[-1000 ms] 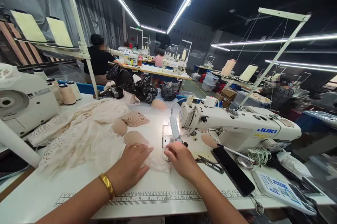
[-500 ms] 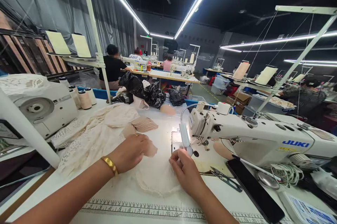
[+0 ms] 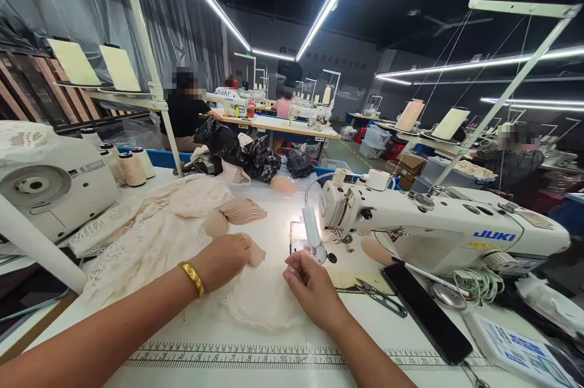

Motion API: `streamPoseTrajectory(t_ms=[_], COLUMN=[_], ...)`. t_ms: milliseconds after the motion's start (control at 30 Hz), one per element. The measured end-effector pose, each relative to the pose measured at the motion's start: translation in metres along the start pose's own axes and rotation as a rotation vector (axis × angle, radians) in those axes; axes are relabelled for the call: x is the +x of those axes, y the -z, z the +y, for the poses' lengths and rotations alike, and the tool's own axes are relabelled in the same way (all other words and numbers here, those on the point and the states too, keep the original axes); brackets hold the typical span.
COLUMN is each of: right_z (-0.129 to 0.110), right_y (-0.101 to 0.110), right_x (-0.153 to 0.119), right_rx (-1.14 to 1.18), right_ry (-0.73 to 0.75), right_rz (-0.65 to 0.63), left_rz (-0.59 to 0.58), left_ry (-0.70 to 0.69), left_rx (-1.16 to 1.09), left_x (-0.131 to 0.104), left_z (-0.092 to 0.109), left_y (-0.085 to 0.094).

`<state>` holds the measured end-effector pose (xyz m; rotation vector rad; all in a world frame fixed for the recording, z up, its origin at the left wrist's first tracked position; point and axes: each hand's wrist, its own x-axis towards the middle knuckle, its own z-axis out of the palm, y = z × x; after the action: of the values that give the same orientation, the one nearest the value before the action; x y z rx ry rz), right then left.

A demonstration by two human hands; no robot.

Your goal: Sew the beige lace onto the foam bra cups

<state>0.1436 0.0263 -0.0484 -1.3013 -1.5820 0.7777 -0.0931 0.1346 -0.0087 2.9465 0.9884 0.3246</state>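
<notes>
Lying btwn hands — lace piece (image 3: 264,297); left hand (image 3: 223,259) grips beige cup (image 3: 255,252), right hand (image 3: 310,284) pinches lace.

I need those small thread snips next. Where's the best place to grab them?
Take the snips by the looped handle end, nearest the right hand. They lie flat on the table, blades pointing right toward the phone, so come from above.
</notes>
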Motion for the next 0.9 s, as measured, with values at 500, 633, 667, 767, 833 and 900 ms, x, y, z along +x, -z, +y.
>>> streamPoseTrajectory(t_ms=[500, 633, 667, 767, 833, 900], right_z=[-0.008, -0.009, -0.010, -0.015, -0.021, -0.029], right_y=[0.008, 0.008, 0.009, 0.015, 0.018, 0.018], right_x=[-0.001, -0.006, -0.008, -0.018, -0.025, -0.032], right_rx=[0.235, 0.199, 0.185, 0.133, 0.084, -0.004], right_ry=[-0.100, -0.038, -0.009, 0.062, 0.117, 0.219], right_rz=[-0.086, -0.065, -0.061, -0.017, 0.059, 0.163], left_rz=[-0.204, -0.055, -0.059, -0.303, -0.425, -0.345], left_ry=[0.365, 0.240, 0.197, 0.137, 0.133, 0.133], left_rx=[-0.389, -0.483, -0.563, -0.742, -0.727, -0.647], left_x=[-0.005, 0.001, 0.003, 0.007, 0.009, 0.009], left_z=[0.084, 0.083, 0.081, 0.071, 0.066, 0.062], left_y=[0.013, 0.019, 0.022, 0.025, 0.024, 0.022])
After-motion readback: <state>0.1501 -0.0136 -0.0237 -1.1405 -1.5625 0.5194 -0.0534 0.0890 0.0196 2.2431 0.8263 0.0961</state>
